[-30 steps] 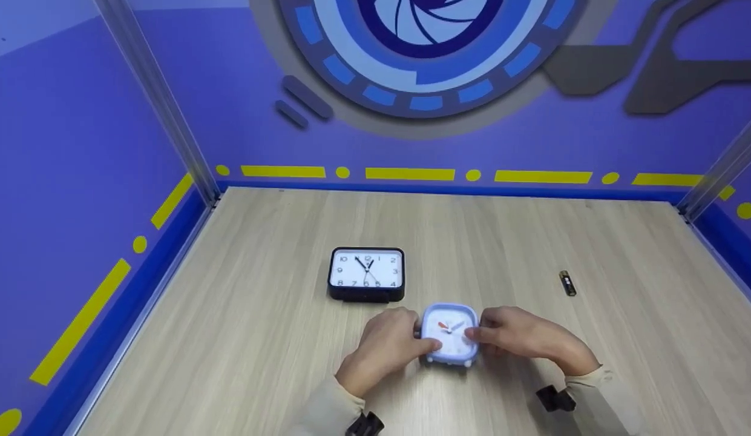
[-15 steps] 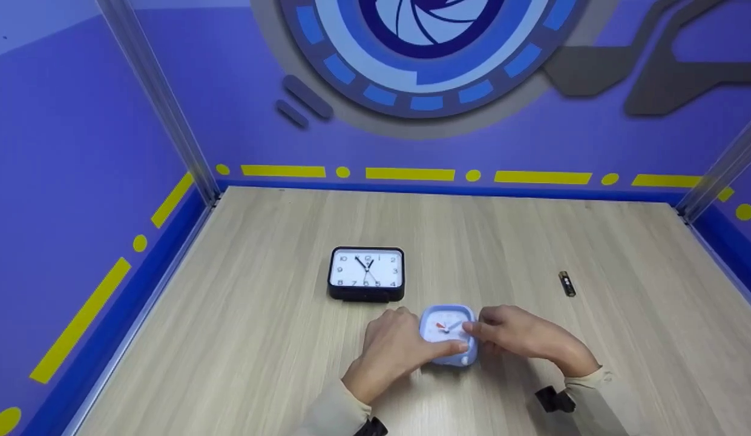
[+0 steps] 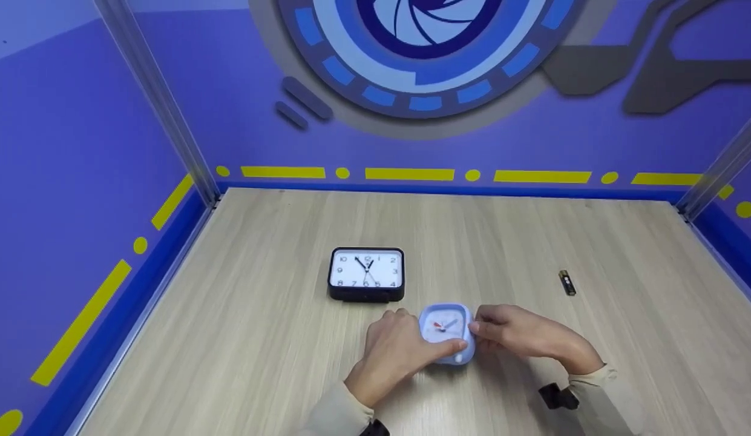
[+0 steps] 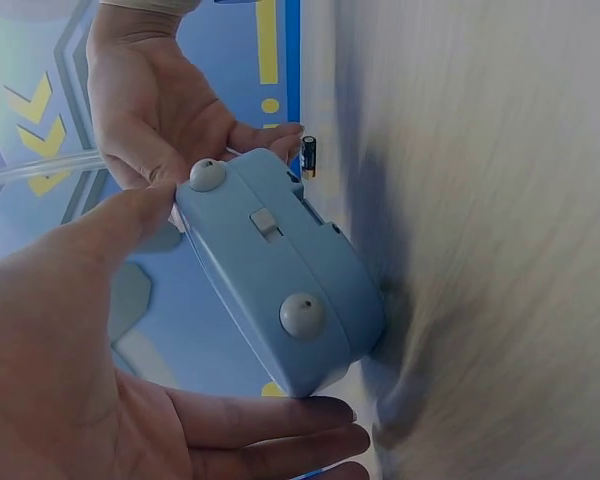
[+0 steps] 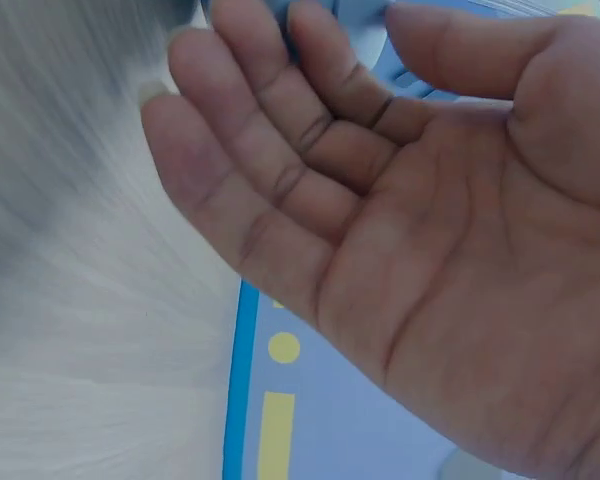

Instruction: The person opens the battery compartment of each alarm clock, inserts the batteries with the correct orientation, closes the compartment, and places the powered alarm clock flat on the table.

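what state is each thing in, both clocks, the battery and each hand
Blue clock: held, underside showing in left wrist view
Black clock: untouched, reading about 12:55
Battery: lying loose
Left hand: gripping blue clock
Right hand: apparently pinching blue clock's edge

Within the grip the small clock [image 3: 446, 332] is pale blue (orange-red pointer [image 3: 436, 324], whitish dial [image 3: 449, 316]), the wide clock [image 3: 367, 275] beyond to the left black with a white face [image 3: 381, 270], the battery [image 3: 567, 283] farther right black and gold, the tabletop [image 3: 260, 339] beneath pale wood-grain.
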